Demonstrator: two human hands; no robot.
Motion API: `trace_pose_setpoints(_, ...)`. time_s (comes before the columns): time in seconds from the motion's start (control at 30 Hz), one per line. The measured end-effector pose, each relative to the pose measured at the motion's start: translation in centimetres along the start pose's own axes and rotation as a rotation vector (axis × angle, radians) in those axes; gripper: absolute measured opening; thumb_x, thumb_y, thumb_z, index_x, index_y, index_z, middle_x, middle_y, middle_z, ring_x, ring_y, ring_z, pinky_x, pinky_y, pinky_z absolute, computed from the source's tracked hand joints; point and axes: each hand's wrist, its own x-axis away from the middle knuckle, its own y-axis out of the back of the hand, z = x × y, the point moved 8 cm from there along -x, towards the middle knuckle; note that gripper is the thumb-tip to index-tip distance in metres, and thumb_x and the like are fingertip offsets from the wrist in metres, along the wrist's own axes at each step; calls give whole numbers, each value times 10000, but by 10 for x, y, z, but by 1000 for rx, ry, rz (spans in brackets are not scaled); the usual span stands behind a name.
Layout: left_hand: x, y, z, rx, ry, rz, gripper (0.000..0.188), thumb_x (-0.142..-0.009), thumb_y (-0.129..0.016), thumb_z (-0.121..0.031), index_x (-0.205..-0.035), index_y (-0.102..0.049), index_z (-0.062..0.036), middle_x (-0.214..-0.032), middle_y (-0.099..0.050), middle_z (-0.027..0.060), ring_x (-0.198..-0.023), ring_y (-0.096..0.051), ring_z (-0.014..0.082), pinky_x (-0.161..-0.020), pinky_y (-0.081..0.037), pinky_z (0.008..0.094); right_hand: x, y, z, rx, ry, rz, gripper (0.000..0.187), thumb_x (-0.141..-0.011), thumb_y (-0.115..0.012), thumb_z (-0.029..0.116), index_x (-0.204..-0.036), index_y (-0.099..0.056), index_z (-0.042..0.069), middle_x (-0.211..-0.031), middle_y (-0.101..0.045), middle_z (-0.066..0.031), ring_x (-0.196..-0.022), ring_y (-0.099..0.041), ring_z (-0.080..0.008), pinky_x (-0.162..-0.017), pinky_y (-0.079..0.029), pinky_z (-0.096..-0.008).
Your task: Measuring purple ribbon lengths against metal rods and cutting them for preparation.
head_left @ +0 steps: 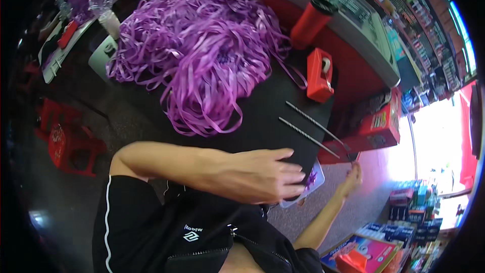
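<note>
My left hand (265, 176) reaches across my body over the table's near edge, smeared a little by motion, fingers stretched out and apart. It holds nothing that I can see. Under its fingertips sits a clear plastic container (314, 188) with small purple pieces. Beyond the table's right edge my right hand (349, 183) is raised, its fingers pressed together beneath a small dark thing whose kind does not show. Two spiral-grooved metal rods (309, 137) lie side by side, their right ends past the table edge. A large heap of purple ribbon (217, 45) covers the table's far part.
A red tape dispenser (320, 77) and a red cylinder with a black top (312, 23) stand right of the ribbon. Behind them runs a glass-fronted counter (353, 17). Red stools (70, 146) are on the left floor. Boxed goods (414, 217) are stacked at lower right.
</note>
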Motion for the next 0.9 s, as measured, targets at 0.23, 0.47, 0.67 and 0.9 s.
trace_pose_setpoints(0.23, 198, 19, 16, -161, 538, -1062, 229, -772, -616, 87, -979, -664, 1, -927, -664, 123, -766, -647, 248, -688, -525, 345, 68, -61, 197, -230, 449, 14, 180, -917, -532, 49, -1033, -657, -10, -998, -653, -76, -927, -594, -148, -825, -457, -270)
trace_pose_setpoints(0.47, 371, -139, 39, -105, 1346, -1300, 305, -877, -552, 77, -1170, -555, -7, -951, -587, 98, -761, -568, 159, -703, -472, 263, 183, -258, 314, 42, 636, 1020, 115, -851, -654, 50, -942, -673, -19, -913, -649, -83, -824, -611, -135, -755, -478, -257)
trace_pose_setpoints(0.67, 487, -391, 37, -3, 1790, -874, 617, -874, -651, -269, -1365, -394, 3, -1232, -490, 282, -1166, -476, 438, -1003, -393, 458, 219, -376, 337, 141, 857, 1189, 170, -830, -680, 152, -929, -684, 14, -908, -654, -146, -786, -638, -227, -713, -492, -330)
trace_pose_setpoints(0.9, 484, -536, -35, 512, 1970, -935, 572, -953, -432, -519, -1248, -554, -43, -1235, -572, 233, -1188, -526, 376, -970, -405, 428, 217, -425, 322, 302, 1124, 1121, 214, -768, -725, 121, -958, -695, 27, -875, -624, -100, -841, -628, -226, -743, -486, -324)
